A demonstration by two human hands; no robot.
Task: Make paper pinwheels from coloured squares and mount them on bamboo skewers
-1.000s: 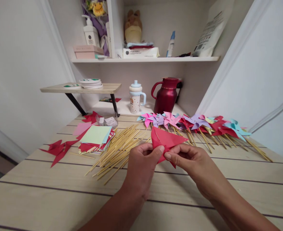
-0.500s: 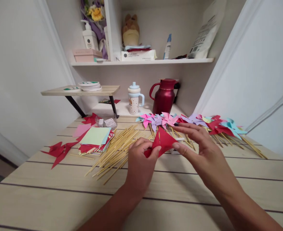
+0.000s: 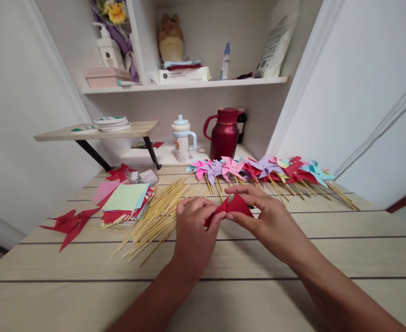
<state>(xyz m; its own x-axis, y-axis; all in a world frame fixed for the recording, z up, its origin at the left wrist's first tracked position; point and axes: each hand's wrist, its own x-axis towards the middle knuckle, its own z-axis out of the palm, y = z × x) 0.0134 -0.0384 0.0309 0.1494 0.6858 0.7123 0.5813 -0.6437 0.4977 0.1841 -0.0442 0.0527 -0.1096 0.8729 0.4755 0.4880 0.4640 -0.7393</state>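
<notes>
Between my hands, above the table (image 3: 126,295), is a piece of red paper (image 3: 238,205), partly folded. My left hand (image 3: 196,226) pinches its left side between thumb and fingers. From the right, my right hand (image 3: 263,212) closes on the same paper, thumb in front and fingers behind. Its far side is hidden by my fingers. To the left of my left hand lies a spread of thin wooden sticks (image 3: 157,216). Behind my right hand, finished paper pinwheels (image 3: 233,167) on sticks lie in a row.
Left on the table are a stack of coloured paper squares (image 3: 126,197), a red folded paper pinwheel shape (image 3: 70,226) and a clear container (image 3: 143,176). A small raised shelf (image 3: 61,133) stands behind them. A cup (image 3: 182,143) and a red jug (image 3: 224,136) stand at the back.
My right hand has moved left and closed from a spread pose onto the red paper. The paper is now folded over more. The view has shifted slightly to the right.
</notes>
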